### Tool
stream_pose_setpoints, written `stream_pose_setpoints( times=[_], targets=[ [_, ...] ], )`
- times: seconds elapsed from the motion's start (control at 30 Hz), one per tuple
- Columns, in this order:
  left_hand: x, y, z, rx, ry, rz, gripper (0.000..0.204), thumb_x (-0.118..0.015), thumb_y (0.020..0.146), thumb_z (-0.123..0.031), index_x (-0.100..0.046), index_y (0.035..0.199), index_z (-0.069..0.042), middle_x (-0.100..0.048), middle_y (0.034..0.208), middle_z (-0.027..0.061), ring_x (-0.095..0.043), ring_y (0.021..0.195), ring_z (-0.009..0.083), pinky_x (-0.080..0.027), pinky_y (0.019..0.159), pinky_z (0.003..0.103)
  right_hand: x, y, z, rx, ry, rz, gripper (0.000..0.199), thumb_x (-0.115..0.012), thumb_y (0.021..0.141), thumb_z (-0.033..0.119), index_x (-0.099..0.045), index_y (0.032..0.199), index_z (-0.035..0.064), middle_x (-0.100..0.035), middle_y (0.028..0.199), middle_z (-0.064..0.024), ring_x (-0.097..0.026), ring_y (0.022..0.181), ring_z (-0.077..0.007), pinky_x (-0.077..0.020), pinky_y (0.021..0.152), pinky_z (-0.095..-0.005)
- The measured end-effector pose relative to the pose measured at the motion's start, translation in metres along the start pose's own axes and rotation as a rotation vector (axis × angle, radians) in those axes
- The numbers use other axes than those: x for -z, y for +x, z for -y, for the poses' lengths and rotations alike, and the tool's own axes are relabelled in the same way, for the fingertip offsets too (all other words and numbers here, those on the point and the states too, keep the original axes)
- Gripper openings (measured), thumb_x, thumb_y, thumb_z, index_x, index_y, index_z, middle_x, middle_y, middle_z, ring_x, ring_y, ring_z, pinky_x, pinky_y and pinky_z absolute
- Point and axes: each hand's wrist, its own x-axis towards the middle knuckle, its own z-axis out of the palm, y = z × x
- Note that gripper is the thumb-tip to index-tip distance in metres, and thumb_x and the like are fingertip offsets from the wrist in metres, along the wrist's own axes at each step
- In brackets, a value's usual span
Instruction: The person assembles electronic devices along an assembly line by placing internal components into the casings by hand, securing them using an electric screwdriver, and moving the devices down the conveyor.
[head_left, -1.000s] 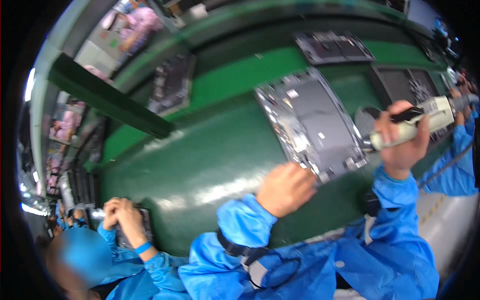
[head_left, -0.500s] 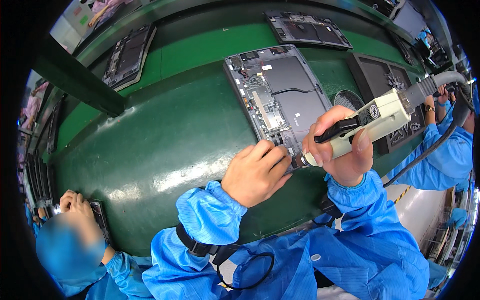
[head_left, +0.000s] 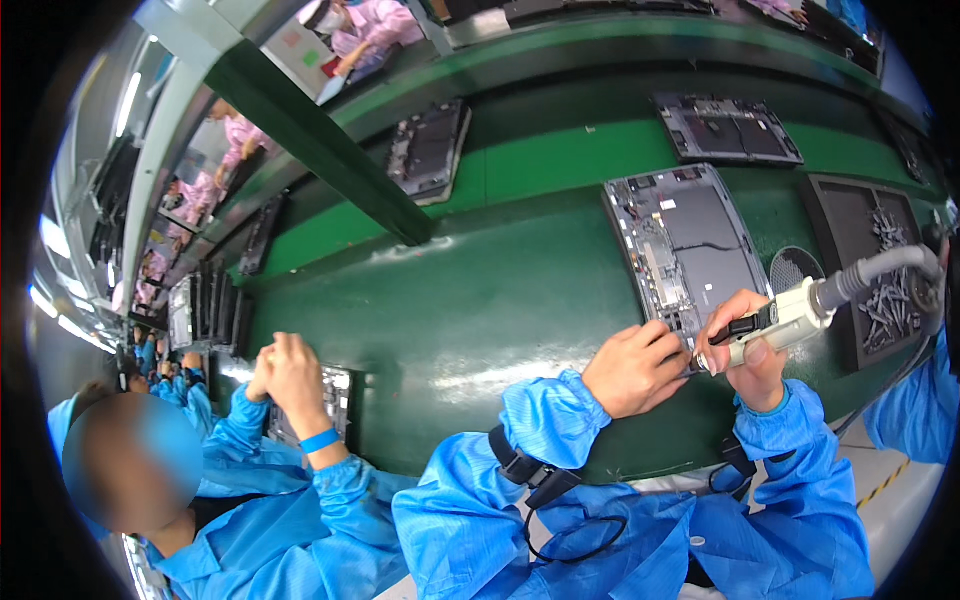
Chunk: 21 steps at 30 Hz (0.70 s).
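An electric screwdriver (head_left: 806, 308), cream with a black lever and a thick grey cable, is gripped in my right hand (head_left: 760, 380). Its nose points left at the near edge of an opened laptop base (head_left: 712, 235); the tip is hidden by my fingers. My left hand (head_left: 632, 370) rests at that same edge beside the screwdriver's nose, its fingers bent and pressed together. What they pinch, if anything, is hidden. The dark grey laptop base lies flat, with its circuit board along the left side and a black cable across the middle.
A dark tray (head_left: 837, 255) of small metal parts and a round dish (head_left: 797, 268) stand right of the laptop base. Other opened laptop bases (head_left: 730, 130) lie on the green bench (head_left: 470, 320). A green post (head_left: 320, 145) rises at left. A co-worker (head_left: 300, 385) works nearby.
The view has swung left, so the bench things sit further right and more of the co-worker shows. Both my hands stay at the laptop base's near edge, the screwdriver still in my right.
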Motion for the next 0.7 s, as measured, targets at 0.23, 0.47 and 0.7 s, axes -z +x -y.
stream_pose_setpoints(
  times=[0.23,0.47,0.7],
  targets=[
    [0.001,0.004,-0.004,-0.009,0.072,0.030,0.034,-0.072,0.063,-0.014,-0.064,0.096,-0.009,-0.056,0.093,0.0073,-0.056,0.084,0.0247,-0.050,0.069,0.034,0.069,-0.024,0.049,0.155,-0.015,-0.321,0.040,-0.056,0.087,0.032,-0.050,0.099,-0.0060,-0.056,0.076,-0.0081,-0.053,0.055,-0.0102,-0.0510,0.058,-0.0284],
    [-0.010,0.030,-0.007,-0.089,0.183,0.072,0.038,-0.071,0.064,-0.016,-0.064,0.101,-0.009,-0.056,0.095,0.0058,-0.052,0.086,0.0239,-0.043,0.066,0.035,0.120,-0.047,0.072,-0.123,-0.659,-0.638,0.035,-0.063,0.086,0.022,-0.055,0.108,-0.0029,-0.062,0.095,-0.0067,-0.058,0.082,-0.0128,-0.0460,0.074,-0.0264],
    [0.008,0.011,0.000,-0.041,0.181,-0.090,0.024,-0.077,0.058,-0.016,-0.064,0.076,-0.008,-0.055,0.082,0.0048,-0.052,0.076,0.0233,-0.041,0.060,0.034,0.101,-0.081,0.072,0.279,-0.953,-0.863,0.021,-0.056,0.087,0.003,-0.057,0.107,-0.0030,-0.059,0.102,-0.0080,-0.056,0.090,-0.0134,-0.0447,0.075,-0.0241]
  ],
)
